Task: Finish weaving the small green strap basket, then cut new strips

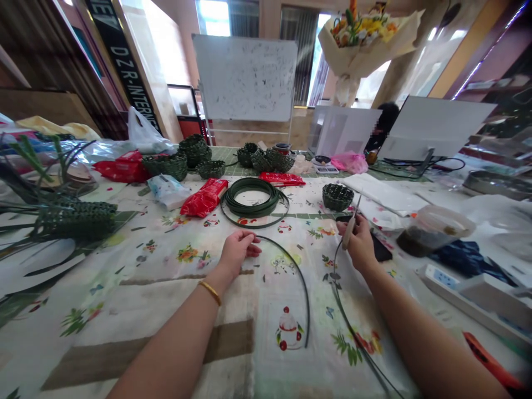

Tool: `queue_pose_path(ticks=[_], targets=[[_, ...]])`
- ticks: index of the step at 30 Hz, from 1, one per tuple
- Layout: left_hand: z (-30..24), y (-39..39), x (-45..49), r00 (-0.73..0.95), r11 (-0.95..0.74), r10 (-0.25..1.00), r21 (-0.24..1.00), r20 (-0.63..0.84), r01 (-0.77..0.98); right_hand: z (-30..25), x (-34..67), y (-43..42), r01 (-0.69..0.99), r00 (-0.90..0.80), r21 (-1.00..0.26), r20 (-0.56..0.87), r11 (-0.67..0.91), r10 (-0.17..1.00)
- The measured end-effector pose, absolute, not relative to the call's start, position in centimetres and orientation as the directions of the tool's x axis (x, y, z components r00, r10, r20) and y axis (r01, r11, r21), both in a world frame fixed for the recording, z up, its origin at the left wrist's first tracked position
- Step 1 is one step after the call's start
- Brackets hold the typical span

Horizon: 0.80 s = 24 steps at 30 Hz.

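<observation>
My left hand (239, 250) pinches one end of a dark green flat strip (300, 271), which curves away to the right and down over the tablecloth. My right hand (361, 244) is closed around a tool with a beige handle (348, 234) and a thin, pointed metal blade that sticks up; its exact kind is unclear. More green strips (346, 318) run from beside the right fingers toward the front edge; whether those fingers grip them is hard to see. Beyond my left hand lies a coil of green strip (252, 198). A small woven green basket (337, 197) stands behind my right hand.
Several woven baskets (193, 152) stand at the back, near red packets (204, 198). Left is a partly woven piece (77, 217) with loose strips. A dark phone (380, 246), plastic tub (436, 230) and power strip (444, 280) lie right. Monitors (436, 130) stand behind.
</observation>
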<state>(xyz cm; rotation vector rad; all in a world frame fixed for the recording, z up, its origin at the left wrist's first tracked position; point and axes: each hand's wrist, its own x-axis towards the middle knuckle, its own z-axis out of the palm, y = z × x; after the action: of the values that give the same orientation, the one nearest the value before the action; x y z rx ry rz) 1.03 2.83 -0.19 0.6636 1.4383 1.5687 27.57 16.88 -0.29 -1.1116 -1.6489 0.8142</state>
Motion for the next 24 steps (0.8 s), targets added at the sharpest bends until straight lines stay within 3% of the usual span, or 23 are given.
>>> queue_pose_path(ticks=[7, 11, 14, 16, 18, 20, 24], targets=[[-0.1, 2.1, 2.2, -0.264, 0.108, 0.961, 0.992, -0.087, 0.063, 0.5, 26.8, 15.3, 0.111, -0.261, -0.943, 0.276, 0.313, 0.925], [0.4, 1.0, 4.5, 0.003, -0.067, 0.998, 0.951, 0.069, 0.301, 0.6, 26.7, 14.8, 0.032, -0.3, -0.954, 0.274, 0.297, 0.914], [0.6, 0.1, 6.4, 0.392, -0.416, 0.902, 0.607, 0.181, 0.677, 0.5, 26.9, 15.1, 0.051, -0.263, -0.96, 0.252, 0.274, 0.931], [0.6, -0.3, 7.3, 0.505, -0.523, 0.849, 0.385, 0.156, 0.761, 0.6, 26.9, 15.3, 0.078, -0.207, -0.96, 0.249, 0.27, 0.946], [0.6, -0.5, 7.7, 0.549, -0.562, 0.826, 0.263, 0.13, 0.784, 1.0, 27.1, 15.4, 0.128, -0.148, -0.957, 0.24, 0.259, 0.959], [0.6, -0.4, 7.8, 0.562, -0.571, 0.82, 0.23, 0.109, 0.788, 1.3, 27.2, 15.2, 0.154, -0.156, -0.96, 0.209, 0.233, 0.965], [0.5, 0.0, 7.0, 0.531, -0.517, 0.846, 0.326, 0.053, 0.792, 2.0, 27.3, 14.5, -0.011, -0.428, -0.991, 0.128, 0.137, 0.895]])
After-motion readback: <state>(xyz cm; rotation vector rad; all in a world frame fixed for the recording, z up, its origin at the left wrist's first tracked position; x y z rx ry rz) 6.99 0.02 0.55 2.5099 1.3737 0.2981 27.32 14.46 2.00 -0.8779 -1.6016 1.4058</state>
